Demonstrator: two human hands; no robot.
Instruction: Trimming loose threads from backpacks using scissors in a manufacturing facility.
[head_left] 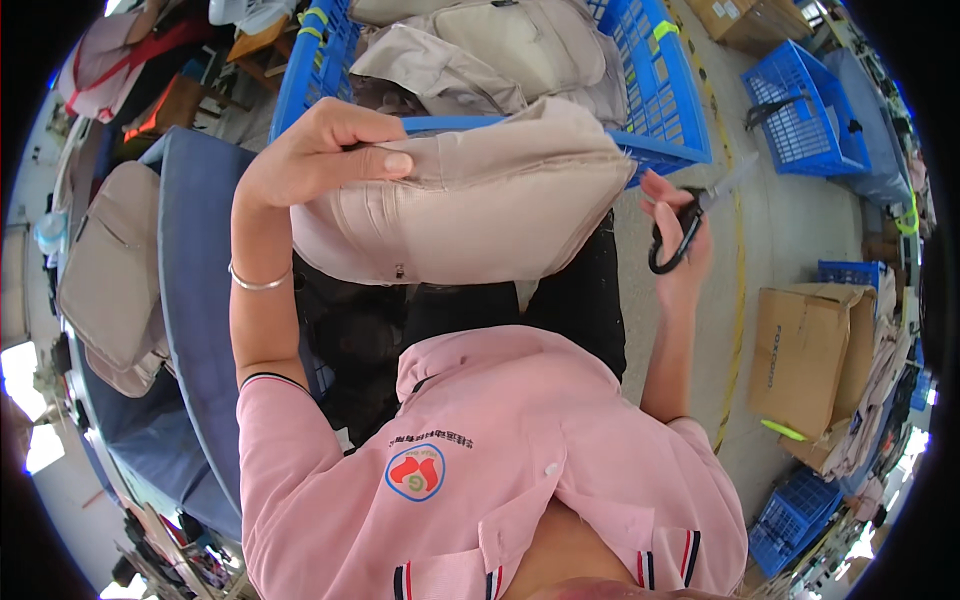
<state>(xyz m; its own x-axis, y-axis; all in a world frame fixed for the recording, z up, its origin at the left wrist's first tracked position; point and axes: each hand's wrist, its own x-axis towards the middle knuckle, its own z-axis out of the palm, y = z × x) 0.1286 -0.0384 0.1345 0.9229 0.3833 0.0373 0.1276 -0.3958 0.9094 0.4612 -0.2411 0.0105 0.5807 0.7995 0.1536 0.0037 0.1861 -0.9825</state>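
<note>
My left hand (325, 150) is closed on the upper left edge of a beige fabric bag (470, 215), thumb on the near face and fingers behind. The bag hangs over my lap, in front of the near rim of a blue plastic crate (670, 145). Loose threads show at its upper right corner. Just right of that corner, my right hand (680, 225) holds a pair of scissors with black handles (668, 262). Their blades (730, 185) point up and to the right, away from the bag. More beige bags (500, 50) lie piled inside the crate.
A blue-grey padded surface (195, 300) stands close on my left, with beige bags (110, 270) beyond it. To the right are a cardboard box (805, 350), another blue crate (800, 125) and a yellow floor line (741, 300). Another person (100, 60) is at the far left.
</note>
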